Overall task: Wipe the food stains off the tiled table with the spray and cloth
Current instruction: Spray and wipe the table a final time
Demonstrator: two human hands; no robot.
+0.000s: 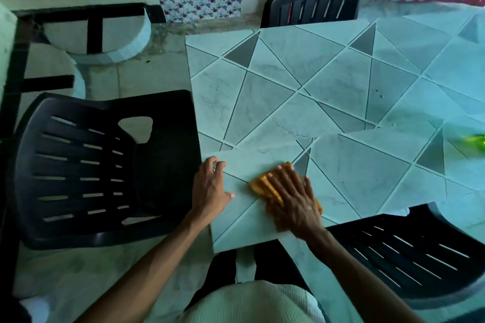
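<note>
Right hand [294, 202] flat on orange cloth [264, 186]

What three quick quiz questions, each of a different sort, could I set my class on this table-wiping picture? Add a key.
1. True or false: the right hand presses the orange cloth flat on the tiled table.
2. Where does the left hand rest? A: on the table by its left edge. B: on the cloth. C: on a cup.
3. How many black chairs stand round the table?
Key: 1 true; 2 A; 3 three.
</note>
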